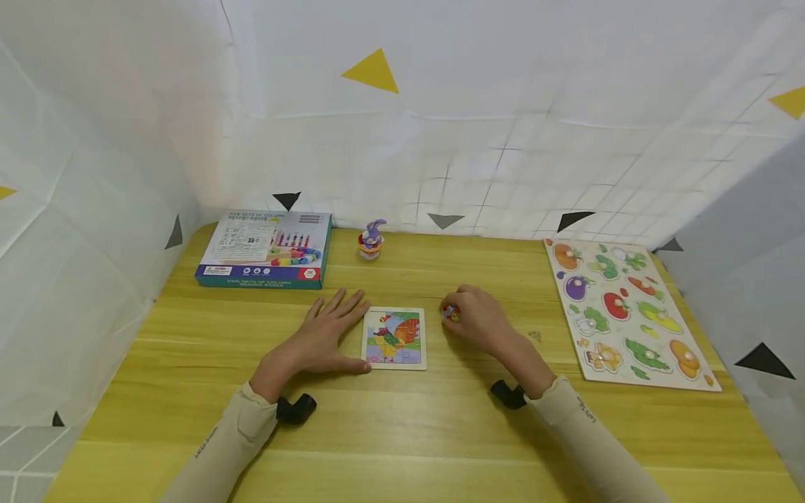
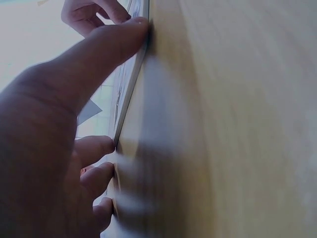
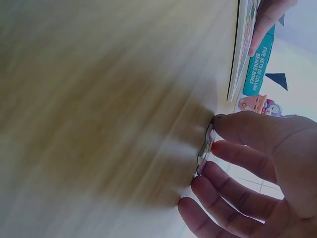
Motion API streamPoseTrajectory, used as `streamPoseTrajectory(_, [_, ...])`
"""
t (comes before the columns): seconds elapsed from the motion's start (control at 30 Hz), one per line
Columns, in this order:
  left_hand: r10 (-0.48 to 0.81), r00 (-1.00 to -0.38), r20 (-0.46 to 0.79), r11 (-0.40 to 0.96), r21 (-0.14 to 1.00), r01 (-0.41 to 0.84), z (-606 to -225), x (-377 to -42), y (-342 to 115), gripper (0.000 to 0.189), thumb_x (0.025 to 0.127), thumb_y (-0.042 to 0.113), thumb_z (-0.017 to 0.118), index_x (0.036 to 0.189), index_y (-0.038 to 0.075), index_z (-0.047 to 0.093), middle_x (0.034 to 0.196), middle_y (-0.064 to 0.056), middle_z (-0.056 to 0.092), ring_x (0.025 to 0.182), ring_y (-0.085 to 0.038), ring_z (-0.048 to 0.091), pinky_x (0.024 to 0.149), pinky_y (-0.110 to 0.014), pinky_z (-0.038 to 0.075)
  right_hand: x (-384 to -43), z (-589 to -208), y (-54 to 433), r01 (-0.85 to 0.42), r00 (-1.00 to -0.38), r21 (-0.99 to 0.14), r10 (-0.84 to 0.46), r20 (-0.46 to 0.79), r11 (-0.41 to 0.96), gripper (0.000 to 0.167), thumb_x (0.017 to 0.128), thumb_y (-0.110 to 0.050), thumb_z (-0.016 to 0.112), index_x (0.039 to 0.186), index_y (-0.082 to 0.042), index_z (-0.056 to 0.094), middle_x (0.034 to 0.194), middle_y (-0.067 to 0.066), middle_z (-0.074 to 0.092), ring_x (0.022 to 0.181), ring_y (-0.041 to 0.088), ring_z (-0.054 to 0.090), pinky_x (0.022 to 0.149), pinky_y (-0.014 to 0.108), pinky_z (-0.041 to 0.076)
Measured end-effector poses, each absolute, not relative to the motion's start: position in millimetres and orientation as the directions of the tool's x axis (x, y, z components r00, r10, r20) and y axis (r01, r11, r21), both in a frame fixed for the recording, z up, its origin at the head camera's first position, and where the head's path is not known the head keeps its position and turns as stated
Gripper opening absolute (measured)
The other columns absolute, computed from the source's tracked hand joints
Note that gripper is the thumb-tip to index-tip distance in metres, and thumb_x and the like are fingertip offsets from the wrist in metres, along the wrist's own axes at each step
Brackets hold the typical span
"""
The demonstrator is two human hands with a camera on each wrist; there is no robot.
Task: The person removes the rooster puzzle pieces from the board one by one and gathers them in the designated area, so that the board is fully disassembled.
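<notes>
Your left hand (image 1: 323,342) spread, grasping nothing, bracing puzzle (image 1: 394,340); right hand (image 1: 480,319), nearer right edge of table (image 1: 402,440), pinches piece (image 1: 451,314). Likely fitting step (gap unclear): align next.

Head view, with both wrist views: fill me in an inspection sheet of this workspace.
Surface: wood-grain table, yellowish.
Job's things: framed rooster jigsaw, lying flat; at least one small jigsaw piece to its right.
Clutter: beaded-boxes carton, back left; purple rabbit figurine beside it; vegetable peg puzzle, right.
Grips: left hand spread, touching the jigsaw; right hand pinching the piece.
Cables: nothing seen.
Surroundings: white sheeting with yellow and dark triangles.
</notes>
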State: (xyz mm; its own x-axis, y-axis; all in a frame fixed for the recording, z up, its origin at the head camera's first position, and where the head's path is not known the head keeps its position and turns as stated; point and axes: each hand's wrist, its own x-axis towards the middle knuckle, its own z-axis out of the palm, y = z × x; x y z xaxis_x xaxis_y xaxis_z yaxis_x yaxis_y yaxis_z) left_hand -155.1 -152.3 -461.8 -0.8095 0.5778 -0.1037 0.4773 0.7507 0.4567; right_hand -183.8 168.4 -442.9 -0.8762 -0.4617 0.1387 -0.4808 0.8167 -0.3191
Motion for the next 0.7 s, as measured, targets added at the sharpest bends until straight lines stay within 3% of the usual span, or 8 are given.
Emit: streamPoseTrajectory(0.7, [0.576, -0.81, -0.111, 0.753, 0.458, 0.473, -462.4, -154.9, -152.0, 0.11, 0.078, 0.071, 0.07, 0.161, 0.017, 0.021, 0.168, -0.003, 0.007, 0.152, -0.033, -0.003, 0.118, -0.059, -0.005, -184.3, -439.7, 168.1, -0.48, -0.877, -0.319, -0.459, 0.145, 0.817, 0.016, 0.082, -0.013, 0.08, 0.096, -0.007, 0.078, 0.085, 0.006, 0.064, 0.072, 0.017, 0.056, 0.06, 0.033, 0.05])
